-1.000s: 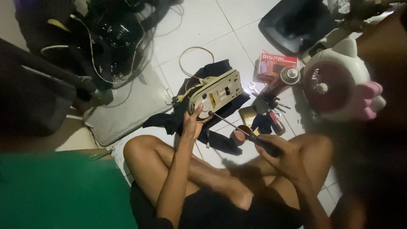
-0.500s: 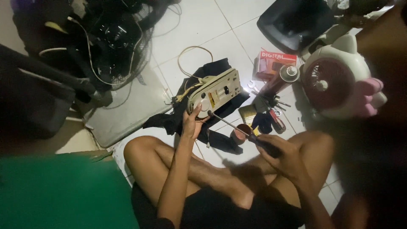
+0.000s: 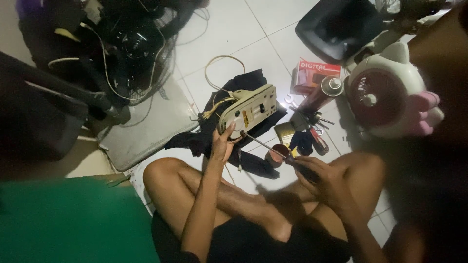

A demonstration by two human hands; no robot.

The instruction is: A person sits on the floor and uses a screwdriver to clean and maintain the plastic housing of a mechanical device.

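I see my left hand steadying the cream iron, fingers curled against its near end. The iron lies base-up on a black cloth on the floor tiles, long axis running lower left to upper right. My right hand is clenched around a screwdriver, shaft aimed up-left at the iron.

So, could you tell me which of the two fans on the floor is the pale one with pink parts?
The small fan at right, beyond the right hand; the other fan, top left, is black among cables.
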